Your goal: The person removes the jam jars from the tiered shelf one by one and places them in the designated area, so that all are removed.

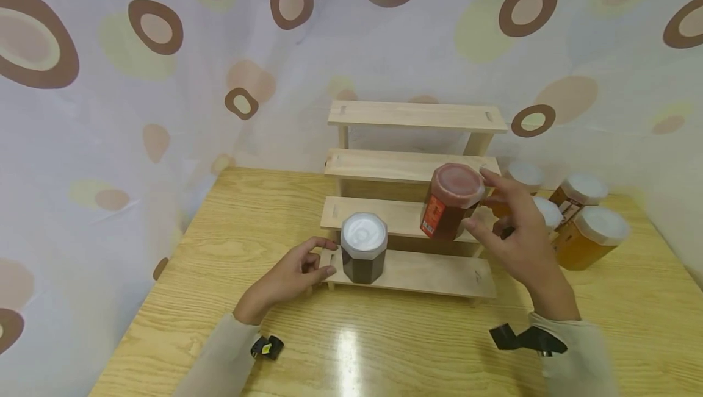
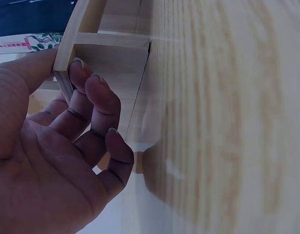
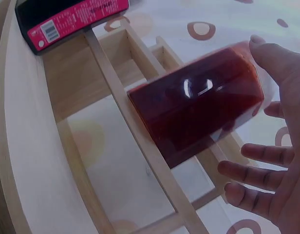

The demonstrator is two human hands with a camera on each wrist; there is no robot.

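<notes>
My right hand (image 1: pixel 522 238) holds a jar of dark red contents with a pinkish lid (image 1: pixel 457 180) between thumb and fingers. The jar is tilted over the second-lowest board of a stepped wooden rack (image 1: pixel 417 115); in the right wrist view its red body (image 3: pixel 198 97) overlaps a board edge, and contact cannot be told. At the left end of the lowest board, my left hand (image 1: pixel 293 272) grips the board's end (image 2: pixel 67 68) between thumb and curled fingers. Close beside it, a dark jar with a white lid (image 1: pixel 362 263) stands upright on that board.
Several white-lidded jars stand on the table right of the rack, among them an amber jar (image 1: pixel 584 244) and a jar with a brown label (image 1: pixel 576 196). A patterned cloth (image 1: pixel 384 49) hangs behind the wooden table (image 1: pixel 247 214).
</notes>
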